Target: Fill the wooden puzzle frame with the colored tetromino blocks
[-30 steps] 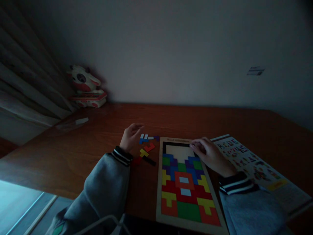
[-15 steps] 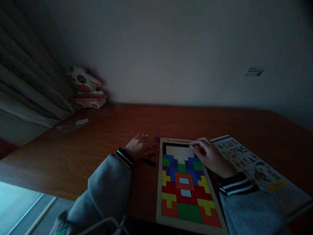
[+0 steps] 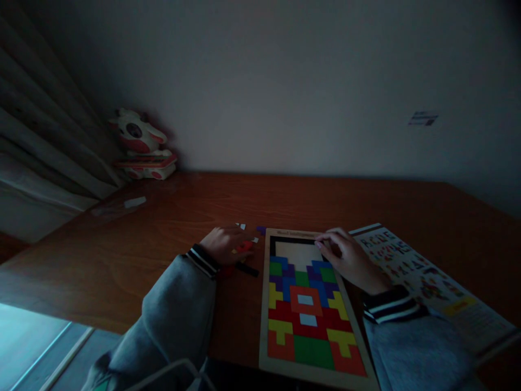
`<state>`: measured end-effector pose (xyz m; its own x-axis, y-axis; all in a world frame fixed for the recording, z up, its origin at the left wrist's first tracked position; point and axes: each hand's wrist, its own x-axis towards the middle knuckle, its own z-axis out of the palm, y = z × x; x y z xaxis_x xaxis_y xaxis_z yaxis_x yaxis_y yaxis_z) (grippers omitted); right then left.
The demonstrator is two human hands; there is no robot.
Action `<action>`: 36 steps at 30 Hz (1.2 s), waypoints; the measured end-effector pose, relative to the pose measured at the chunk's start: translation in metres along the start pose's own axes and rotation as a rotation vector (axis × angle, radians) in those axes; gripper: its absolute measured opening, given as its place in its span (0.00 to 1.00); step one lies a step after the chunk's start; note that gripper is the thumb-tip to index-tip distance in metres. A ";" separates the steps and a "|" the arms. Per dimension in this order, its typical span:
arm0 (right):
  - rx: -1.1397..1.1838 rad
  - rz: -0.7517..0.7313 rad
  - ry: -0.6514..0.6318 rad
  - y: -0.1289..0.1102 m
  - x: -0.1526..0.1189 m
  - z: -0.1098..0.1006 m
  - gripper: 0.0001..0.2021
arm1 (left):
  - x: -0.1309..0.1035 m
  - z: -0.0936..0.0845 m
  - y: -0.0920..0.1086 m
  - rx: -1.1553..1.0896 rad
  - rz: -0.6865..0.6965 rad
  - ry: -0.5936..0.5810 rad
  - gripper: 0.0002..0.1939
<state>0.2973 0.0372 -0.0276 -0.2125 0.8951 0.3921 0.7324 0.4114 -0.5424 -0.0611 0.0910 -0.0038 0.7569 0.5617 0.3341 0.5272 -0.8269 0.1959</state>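
A wooden puzzle board [image 3: 264, 326] lies before me, its lower part filled with coloured block pieces and its upper end edged by a black strip [image 3: 295, 239] around bare pale wood. My right hand [image 3: 345, 258] is at the upper right corner, thumb and fingers bent together on the black edge; what they pinch, if anything, is hidden. Left of the board, my left hand [image 3: 223, 244] reaches with outstretched fingers over loose pieces. A red piece [image 3: 245, 246] shows by its fingertips, a black bar [image 3: 247, 269] below them, and white pieces [image 3: 241, 226] beyond.
A printed pattern sheet [image 3: 411, 260] lies right of the board, partly under my right sleeve. One purple piece [image 3: 261, 231] touches or nearly touches the board's upper left corner. At the back left stands a cow-shaped toy [image 3: 140, 144], with clear wrapping [image 3: 118, 207] nearer me.
My left hand has shifted slightly left and its fingers have drawn back, uncovering white pieces around it. The right hand stays at the board's corner.
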 end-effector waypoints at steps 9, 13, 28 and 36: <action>0.009 0.001 -0.010 -0.001 0.001 0.000 0.11 | -0.006 0.003 -0.002 0.004 0.043 -0.043 0.10; -0.005 0.000 -0.005 -0.003 0.001 0.000 0.11 | -0.002 0.006 0.002 0.027 0.059 -0.037 0.09; 0.012 0.012 -0.014 -0.003 0.001 0.001 0.11 | 0.001 0.017 0.006 -0.097 0.071 -0.058 0.13; 0.002 0.010 -0.016 -0.005 0.002 0.001 0.09 | -0.002 0.028 0.009 -0.064 0.031 -0.038 0.15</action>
<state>0.2928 0.0366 -0.0246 -0.2154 0.9020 0.3741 0.7336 0.4023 -0.5477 -0.0468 0.0836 -0.0284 0.7873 0.5353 0.3059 0.4781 -0.8434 0.2453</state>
